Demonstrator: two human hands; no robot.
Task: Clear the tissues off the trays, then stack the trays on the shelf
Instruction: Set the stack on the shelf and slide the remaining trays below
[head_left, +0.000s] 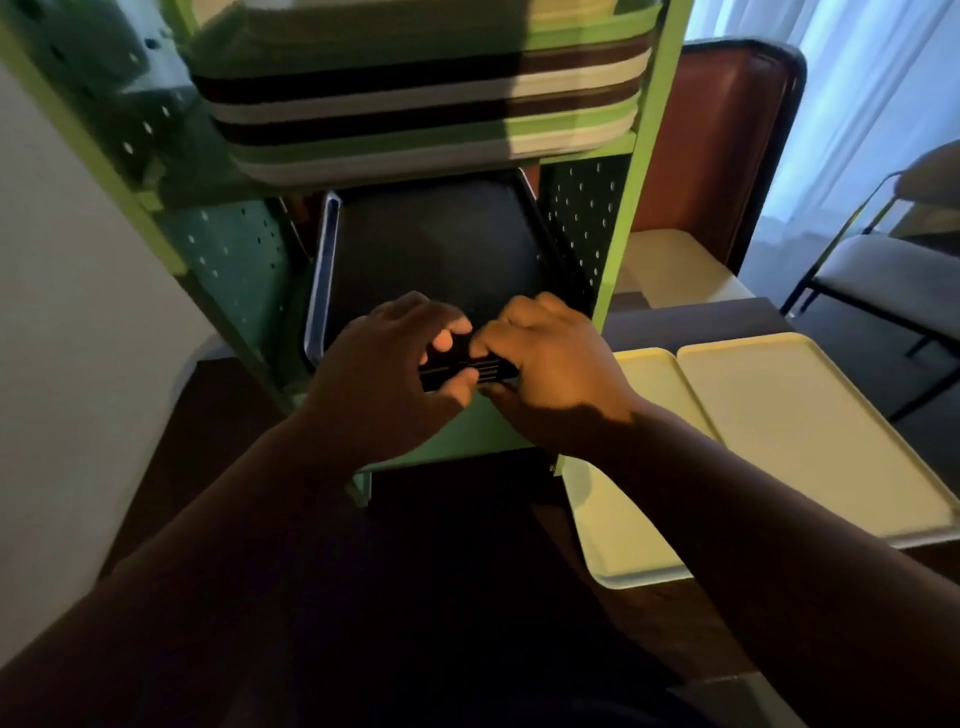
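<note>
A stack of black trays (431, 244) lies on the lower level of a green metal shelf (618, 218). My left hand (395, 374) and my right hand (550, 369) both grip the near edge of that stack, thumbs under and fingers over the rims. The upper level holds a tall stack of green, brown and white trays (426, 98). Two pale yellow trays (810, 431) lie side by side on the dark table to the right. No tissues are visible on them.
A brown padded seat back (717, 145) stands behind the shelf on the right. A grey chair (878, 270) with black legs is at the far right. A white wall (57, 312) runs along the left. A dark table surface (467, 571) lies below my arms.
</note>
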